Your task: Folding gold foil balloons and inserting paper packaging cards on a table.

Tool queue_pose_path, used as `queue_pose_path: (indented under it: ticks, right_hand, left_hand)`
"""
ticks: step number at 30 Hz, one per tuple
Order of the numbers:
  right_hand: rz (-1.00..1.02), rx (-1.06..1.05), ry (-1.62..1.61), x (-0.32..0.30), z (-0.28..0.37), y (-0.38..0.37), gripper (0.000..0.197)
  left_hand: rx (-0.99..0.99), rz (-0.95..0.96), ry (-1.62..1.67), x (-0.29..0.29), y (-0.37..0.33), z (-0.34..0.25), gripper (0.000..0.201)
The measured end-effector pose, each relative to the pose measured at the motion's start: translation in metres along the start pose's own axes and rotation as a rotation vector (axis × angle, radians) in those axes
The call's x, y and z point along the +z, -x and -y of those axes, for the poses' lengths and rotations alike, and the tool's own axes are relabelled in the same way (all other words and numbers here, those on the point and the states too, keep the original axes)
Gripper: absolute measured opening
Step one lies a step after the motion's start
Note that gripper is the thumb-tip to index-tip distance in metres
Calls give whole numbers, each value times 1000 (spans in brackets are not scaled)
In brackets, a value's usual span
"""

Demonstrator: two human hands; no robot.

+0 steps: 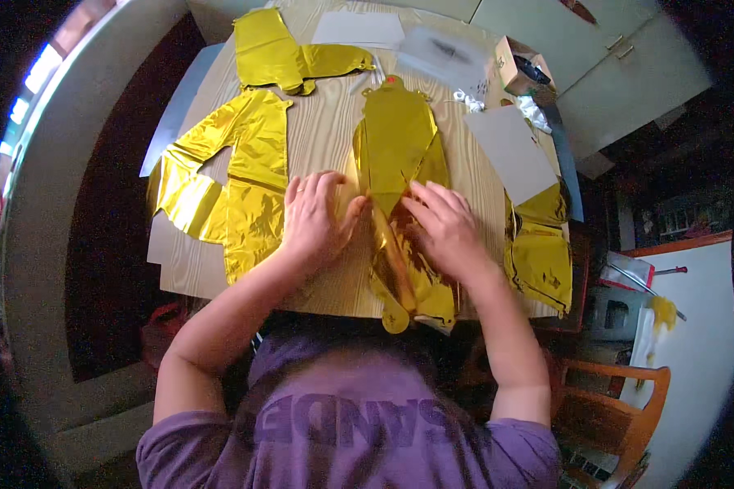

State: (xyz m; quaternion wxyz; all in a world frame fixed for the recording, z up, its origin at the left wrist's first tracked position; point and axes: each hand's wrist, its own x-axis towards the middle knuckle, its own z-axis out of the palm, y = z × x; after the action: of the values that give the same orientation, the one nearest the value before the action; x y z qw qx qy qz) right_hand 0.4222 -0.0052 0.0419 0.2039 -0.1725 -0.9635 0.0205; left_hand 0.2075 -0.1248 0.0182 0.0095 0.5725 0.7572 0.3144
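A flat gold foil balloon (398, 130) lies lengthwise on the table in front of me, its sides folded inward and its rounded tab hanging at the near edge. My left hand (314, 216) rests beside it on the wood, fingers apart, the thumb at the foil's left edge. On the right side of the foil lies my right hand (447, 228), its fingers stretched out over the folded part near the middle. Another gold foil balloon (257, 175), angular and creased, is spread out to the left of my left hand.
A third gold foil piece (269, 53) lies at the far left. On the right, a white sheet (511, 155) partly covers more gold foil (540, 261). Farther back are a white paper (359, 29), a clear plastic bag (444, 61) and a small box (523, 69). A wooden chair (620, 399) stands right.
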Motion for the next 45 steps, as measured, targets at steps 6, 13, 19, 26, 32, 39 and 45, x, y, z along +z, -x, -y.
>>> queue_pose_path:
  ticks: [6, 13, 19, 26, 32, 39, 45]
  right_hand:
    - [109, -69, -107, 18, -8, -23, 36]
    - [246, -64, -57, 16, -4, -26, 36]
    - [99, -10, -148, 24, -11, -20, 35]
    - [-119, 173, -503, -7, -23, -27, 30]
    - [274, -124, -499, -39, 13, -36, 28]
    - [364, 18, -291, -55, 13, 5, 24]
    - [80, -72, -234, -11, 51, 14, 46]
  left_hand:
    - [335, 26, 98, 19, -8, 40, 47]
    - [566, 91, 112, 42, -37, 47, 58]
    - [451, 222, -204, 45, -30, 34, 73]
    - [366, 289, -202, 27, -27, 15, 90]
    - [358, 311, -141, 23, -28, 16, 83]
    - [328, 457, 27, 8, -49, 30, 63]
    - [371, 339, -20, 13, -40, 27, 66]
